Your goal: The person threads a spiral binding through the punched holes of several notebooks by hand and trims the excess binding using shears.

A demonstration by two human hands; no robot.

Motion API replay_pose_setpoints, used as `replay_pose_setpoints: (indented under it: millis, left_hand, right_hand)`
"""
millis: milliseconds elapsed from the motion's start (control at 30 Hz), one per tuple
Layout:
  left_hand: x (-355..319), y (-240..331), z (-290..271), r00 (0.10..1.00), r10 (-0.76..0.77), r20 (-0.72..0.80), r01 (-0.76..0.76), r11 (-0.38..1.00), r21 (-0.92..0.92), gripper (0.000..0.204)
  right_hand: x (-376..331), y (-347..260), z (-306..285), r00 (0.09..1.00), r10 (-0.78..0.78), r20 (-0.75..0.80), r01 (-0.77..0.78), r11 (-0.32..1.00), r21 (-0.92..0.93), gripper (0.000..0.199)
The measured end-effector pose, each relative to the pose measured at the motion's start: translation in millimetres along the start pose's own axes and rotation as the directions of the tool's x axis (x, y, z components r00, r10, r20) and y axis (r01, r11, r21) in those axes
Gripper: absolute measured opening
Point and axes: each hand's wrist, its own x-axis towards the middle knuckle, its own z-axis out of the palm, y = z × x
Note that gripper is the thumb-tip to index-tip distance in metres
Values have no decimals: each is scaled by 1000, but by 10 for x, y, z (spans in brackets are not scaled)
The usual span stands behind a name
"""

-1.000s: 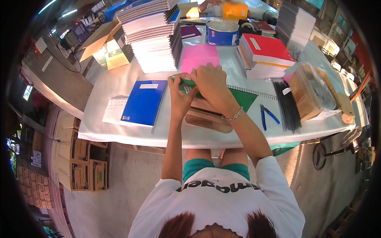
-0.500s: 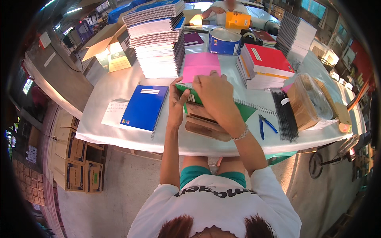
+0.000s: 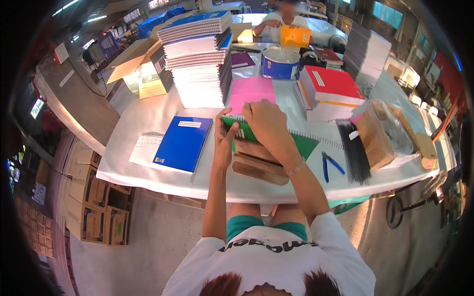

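On the bench [image 3: 133,172], by the wooden block [image 3: 259,167] | green notebook [image 3: 247,131] between my hands | my left hand [image 3: 224,140] grips its left end | my right hand [image 3: 266,121] curls over the wire coil [image 3: 316,137] edge, fingertips hidden, grip unclear | probably light, cover stiffish, coil bendable; best held by cover edges

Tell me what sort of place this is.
Probably a notebook-binding workshop: a tall stack of spiral notebooks, black binding coils and blue-handled cutters share one white-covered table.
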Motion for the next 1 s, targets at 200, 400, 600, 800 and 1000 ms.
replay_pose_setpoints:
  millis: [200, 400, 600, 800, 1000]
  left_hand:
    - [-15, -10, -8, 1000, -23, 10, 23, 998, -56, 53]
    - [-21, -5, 11, 1000, 27, -1, -27, 999, -47, 57]
    - [-14, 12, 46, 1000, 11, -1, -11, 998, -61, 58]
    - [-52, 23, 35, 1000, -3, -15, 2, 996, -94, 63]
    - [-43, 8, -8, 1000, 2, -7, -2, 1000, 0, 61]
  right_hand:
    - [-8, 12, -22, 990, -56, 133, 71, 992, -107, 15]
    - [62, -95, -59, 992, -108, 72, 116, 986, -117, 14]
    - [169, -28, 4, 982, -70, 175, 72, 997, -5, 18]
    - [143, -8, 180, 970, -112, 214, 144, 979, -142, 20]
    - [122, -46, 146, 989, -68, 130, 67, 998, 9, 17]
